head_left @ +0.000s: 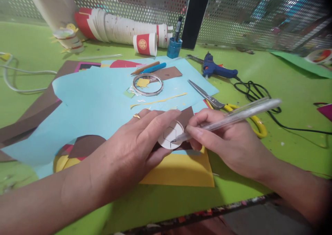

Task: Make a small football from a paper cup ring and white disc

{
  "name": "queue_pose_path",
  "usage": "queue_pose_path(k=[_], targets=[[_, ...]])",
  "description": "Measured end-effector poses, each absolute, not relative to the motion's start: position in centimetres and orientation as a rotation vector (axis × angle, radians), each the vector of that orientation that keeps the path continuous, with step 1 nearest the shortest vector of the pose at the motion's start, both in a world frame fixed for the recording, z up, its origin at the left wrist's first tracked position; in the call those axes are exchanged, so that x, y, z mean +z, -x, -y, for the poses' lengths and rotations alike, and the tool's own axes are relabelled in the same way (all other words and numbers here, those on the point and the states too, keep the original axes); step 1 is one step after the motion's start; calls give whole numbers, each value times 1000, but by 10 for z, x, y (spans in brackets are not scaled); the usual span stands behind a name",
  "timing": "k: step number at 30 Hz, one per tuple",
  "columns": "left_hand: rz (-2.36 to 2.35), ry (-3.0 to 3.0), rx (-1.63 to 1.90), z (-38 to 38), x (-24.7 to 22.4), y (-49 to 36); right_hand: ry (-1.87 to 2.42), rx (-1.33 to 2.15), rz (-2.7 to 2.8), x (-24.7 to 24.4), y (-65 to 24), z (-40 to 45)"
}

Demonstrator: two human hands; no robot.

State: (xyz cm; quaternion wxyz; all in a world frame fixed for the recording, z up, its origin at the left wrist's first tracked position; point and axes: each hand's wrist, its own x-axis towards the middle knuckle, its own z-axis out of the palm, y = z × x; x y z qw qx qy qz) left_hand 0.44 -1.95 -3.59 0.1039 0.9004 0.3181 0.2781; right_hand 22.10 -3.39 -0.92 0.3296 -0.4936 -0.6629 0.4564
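Note:
My left hand (pixel 140 138) is closed around the edge of a small white disc (pixel 168 134), fingers over its far side and thumb at its near side. A partly drawn, many-sided outline in dark ink shows on the disc. Between the thumb and fingers of my right hand (pixel 220 134) is a clear pen (pixel 238 115), tilted with its tip touching the disc's lower part. Brown paper (pixel 190 114) and a yellow sheet (pixel 186 171) lie beneath the hands. Whatever is under the disc is hidden by my left hand.
Scissors (pixel 233 107) with yellow handles lie beyond my right hand, near a blue glue gun (pixel 216 67) and its black cord. A tape ring (pixel 135 86) rests on light-blue paper (pixel 103 90). Stacked paper cups (pixel 119 26) and an upright phone (pixel 195 20) stand behind.

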Motion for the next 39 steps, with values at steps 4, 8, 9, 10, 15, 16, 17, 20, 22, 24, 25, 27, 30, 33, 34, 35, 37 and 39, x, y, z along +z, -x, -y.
queue_pose_path(k=[4, 8, 9, 10, 15, 16, 17, 20, 22, 24, 25, 27, 30, 33, 34, 35, 37, 39], targets=[[-922, -2666, 826, 19, -36, -5, 1294, 1194, 1754, -9, -221, 34], [-921, -2669, 832, 19, -35, -5, 1308, 1194, 1788, -8, -221, 35], [-925, -2672, 830, 19, -34, -5, 1311, 1191, 1799, -7, -222, 35], [-930, -2675, 822, 19, -34, -4, 1311, 1189, 1809, -7, -222, 36], [-921, -2673, 818, 19, -34, -4, 1311, 1187, 1803, -8, -222, 35], [-920, -2668, 820, 19, -35, -5, 1312, 1193, 1786, -8, -222, 35], [-922, -2664, 820, 19, -35, -5, 1309, 1195, 1768, -9, -222, 35], [-924, -2659, 830, 18, -36, -5, 1289, 1181, 1734, -11, -221, 35], [-917, -2661, 836, 18, -36, -4, 1278, 1165, 1738, -11, -221, 35], [-909, -2666, 843, 18, -37, -4, 1278, 1154, 1747, -11, -221, 36], [-910, -2668, 842, 18, -38, -4, 1281, 1155, 1752, -11, -221, 36], [-914, -2671, 838, 18, -38, -4, 1287, 1161, 1760, -11, -222, 36], [-913, -2674, 831, 18, -39, -5, 1285, 1167, 1784, -11, -222, 36], [-910, -2678, 832, 18, -38, -5, 1278, 1169, 1803, -11, -221, 34], [-912, -2677, 830, 19, -38, -4, 1274, 1170, 1807, -10, -221, 34], [-908, -2678, 833, 19, -38, -4, 1269, 1173, 1809, -10, -221, 34], [-898, -2676, 836, 19, -37, -4, 1260, 1178, 1812, -9, -221, 33], [-894, -2672, 838, 19, -36, -4, 1252, 1190, 1808, -9, -221, 33]])
